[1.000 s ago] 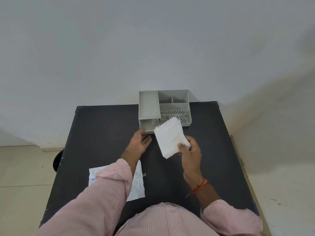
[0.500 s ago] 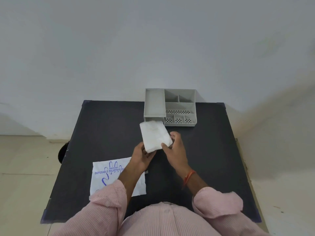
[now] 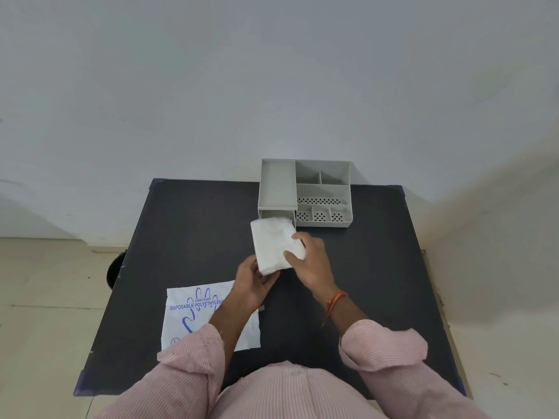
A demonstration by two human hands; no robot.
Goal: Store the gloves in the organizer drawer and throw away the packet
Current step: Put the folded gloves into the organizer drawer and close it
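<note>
A folded white stack of gloves [image 3: 273, 244] is held between both hands just in front of the grey organizer [image 3: 320, 189]. Its far end reaches the mouth of the open drawer [image 3: 276, 213] under the organizer's left tray. My right hand [image 3: 311, 261] grips the stack's right side from above. My left hand [image 3: 252, 281] supports its near corner from below. The empty white packet [image 3: 193, 313] with blue glove print lies flat on the table's near left, partly under my left forearm.
The black table [image 3: 378, 267] stands against a white wall, with tiled floor on both sides. A dark round object [image 3: 115, 267] sits by the table's left edge on the floor.
The gloves moved left from in front of the perforated compartments to the drawer mouth. My left hand left the drawer front and came under the stack.
</note>
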